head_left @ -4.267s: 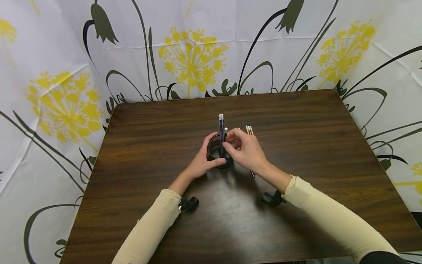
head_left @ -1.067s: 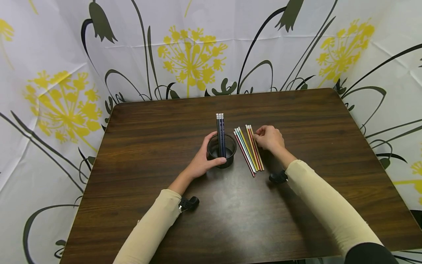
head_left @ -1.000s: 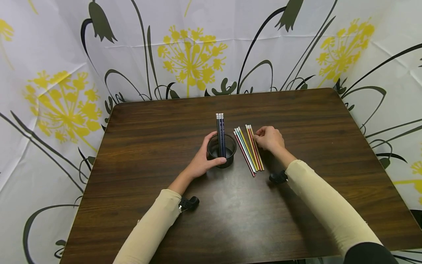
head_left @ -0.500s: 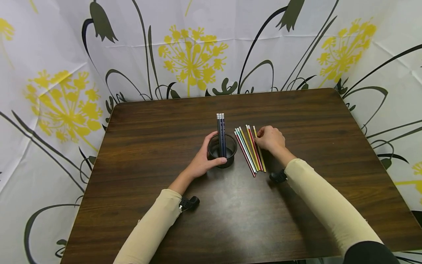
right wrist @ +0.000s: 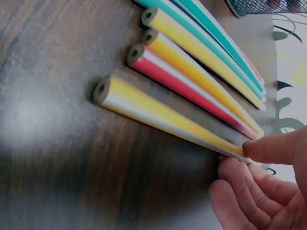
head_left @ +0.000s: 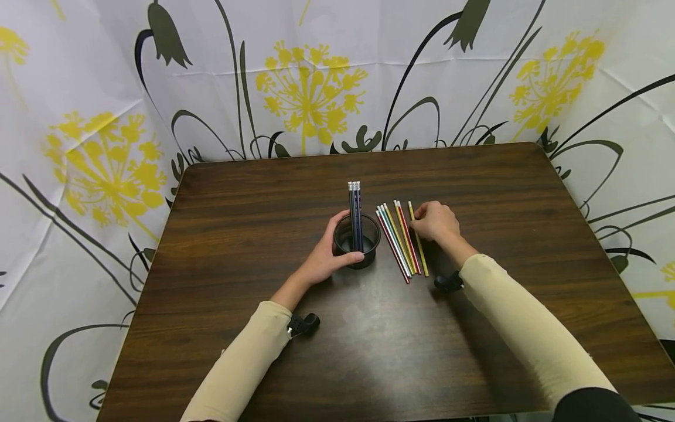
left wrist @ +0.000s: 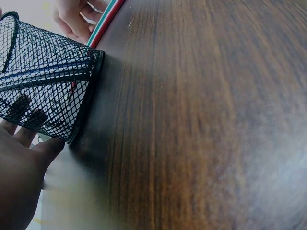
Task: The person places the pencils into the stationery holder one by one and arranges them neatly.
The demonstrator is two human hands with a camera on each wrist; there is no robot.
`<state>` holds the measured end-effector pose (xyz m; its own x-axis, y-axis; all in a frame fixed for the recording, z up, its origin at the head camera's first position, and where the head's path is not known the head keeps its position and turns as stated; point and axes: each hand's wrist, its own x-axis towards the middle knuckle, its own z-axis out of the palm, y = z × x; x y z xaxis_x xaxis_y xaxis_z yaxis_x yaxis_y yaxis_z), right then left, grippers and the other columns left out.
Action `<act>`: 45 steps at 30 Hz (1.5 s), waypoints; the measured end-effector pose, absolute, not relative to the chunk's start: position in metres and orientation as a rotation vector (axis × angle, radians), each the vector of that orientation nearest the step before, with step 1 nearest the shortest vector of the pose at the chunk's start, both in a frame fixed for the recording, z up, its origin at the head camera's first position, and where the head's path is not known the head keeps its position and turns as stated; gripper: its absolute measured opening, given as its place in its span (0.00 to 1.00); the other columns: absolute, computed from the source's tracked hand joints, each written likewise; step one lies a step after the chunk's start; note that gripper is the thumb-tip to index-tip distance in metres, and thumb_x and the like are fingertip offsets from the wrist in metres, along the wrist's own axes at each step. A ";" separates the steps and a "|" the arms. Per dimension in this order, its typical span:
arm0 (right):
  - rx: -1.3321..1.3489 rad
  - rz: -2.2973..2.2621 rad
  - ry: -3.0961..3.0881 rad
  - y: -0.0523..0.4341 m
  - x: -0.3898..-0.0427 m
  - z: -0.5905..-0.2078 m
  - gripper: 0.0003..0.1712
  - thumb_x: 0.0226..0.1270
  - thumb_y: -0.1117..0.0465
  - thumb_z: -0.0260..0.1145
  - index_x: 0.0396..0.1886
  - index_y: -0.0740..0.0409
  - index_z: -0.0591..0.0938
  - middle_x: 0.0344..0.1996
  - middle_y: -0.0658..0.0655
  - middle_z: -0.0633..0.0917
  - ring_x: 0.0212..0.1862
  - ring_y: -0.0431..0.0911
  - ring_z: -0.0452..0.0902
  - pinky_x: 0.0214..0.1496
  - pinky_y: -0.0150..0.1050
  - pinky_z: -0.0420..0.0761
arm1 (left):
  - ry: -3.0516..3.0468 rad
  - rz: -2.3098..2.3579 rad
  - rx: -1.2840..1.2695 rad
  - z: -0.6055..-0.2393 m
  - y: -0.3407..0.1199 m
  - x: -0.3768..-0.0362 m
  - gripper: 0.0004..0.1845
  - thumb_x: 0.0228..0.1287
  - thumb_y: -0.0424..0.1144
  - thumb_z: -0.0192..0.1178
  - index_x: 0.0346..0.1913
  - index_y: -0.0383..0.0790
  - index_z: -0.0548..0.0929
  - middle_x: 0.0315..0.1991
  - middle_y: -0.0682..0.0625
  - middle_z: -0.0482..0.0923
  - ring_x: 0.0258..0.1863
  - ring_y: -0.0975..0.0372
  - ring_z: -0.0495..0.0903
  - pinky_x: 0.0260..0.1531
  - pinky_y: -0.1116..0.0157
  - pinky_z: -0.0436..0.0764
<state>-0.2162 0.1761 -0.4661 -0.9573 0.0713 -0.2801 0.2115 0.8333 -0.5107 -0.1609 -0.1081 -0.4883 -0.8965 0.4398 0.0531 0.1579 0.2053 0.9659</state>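
Note:
A black mesh pencil cup [head_left: 368, 258] stands on the table, and several dark blue and black pencils [head_left: 355, 217] rise from it, eraser ends up. My left hand [head_left: 323, 257] grips the cup's left side, thumb across the front; the left wrist view shows fingers against the mesh [left wrist: 48, 91]. To the right lies a row of striped pencils [head_left: 396, 243] in red, teal and yellow. At the row's right end, slightly apart, is a yellow-and-white pencil [right wrist: 163, 117]. My right hand [head_left: 439, 223] pinches it near its far end between thumb and fingers; its near end is unsharpened.
The dark wood-grain table [head_left: 253, 217] stretches around the cup and pencils. Behind it hangs a white cloth [head_left: 211, 88] with flower prints. A small black wrist camera [head_left: 448, 281] sits on the right wrist, and another black camera [head_left: 304, 324] on the left.
Earlier, my right hand held a dark pencil at the cup; then it moved right to the row. Since then it has drawn the yellow pencil rightward from the others. My left hand stays put.

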 end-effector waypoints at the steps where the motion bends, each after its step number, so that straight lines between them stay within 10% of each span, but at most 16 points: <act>1: 0.224 -0.835 2.759 0.177 -0.216 -0.465 0.12 0.64 0.54 0.66 0.42 0.56 0.83 0.34 0.57 0.85 0.27 0.48 0.81 0.29 0.43 0.76 | 2.240 1.757 0.570 -0.488 -0.108 -0.161 0.48 0.58 0.44 0.71 0.75 0.66 0.51 0.71 0.49 0.58 0.68 0.55 0.61 0.65 0.46 0.60; 24: -0.258 -2.016 2.784 0.148 -0.181 -0.356 0.11 0.63 0.65 0.67 0.44 0.64 0.81 0.32 0.56 0.85 0.24 0.40 0.80 0.25 0.34 0.80 | 2.227 1.771 0.581 -0.486 -0.108 -0.161 0.48 0.57 0.47 0.72 0.74 0.67 0.51 0.72 0.51 0.54 0.70 0.57 0.57 0.66 0.46 0.58; 45: -0.698 -1.685 2.816 0.115 -0.153 -0.394 0.08 0.62 0.66 0.69 0.39 0.56 0.79 0.33 0.50 0.84 0.30 0.41 0.82 0.30 0.38 0.80 | 2.134 1.852 0.633 -0.490 -0.106 -0.163 0.48 0.60 0.36 0.69 0.75 0.61 0.50 0.70 0.48 0.60 0.67 0.55 0.65 0.66 0.47 0.61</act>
<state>-0.1527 0.1147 -0.3936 -0.8917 -0.2384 0.3847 -0.4517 0.4156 -0.7894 -0.1625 -0.1063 -0.4904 -0.8757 0.4733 0.0959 0.1618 0.1004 0.9817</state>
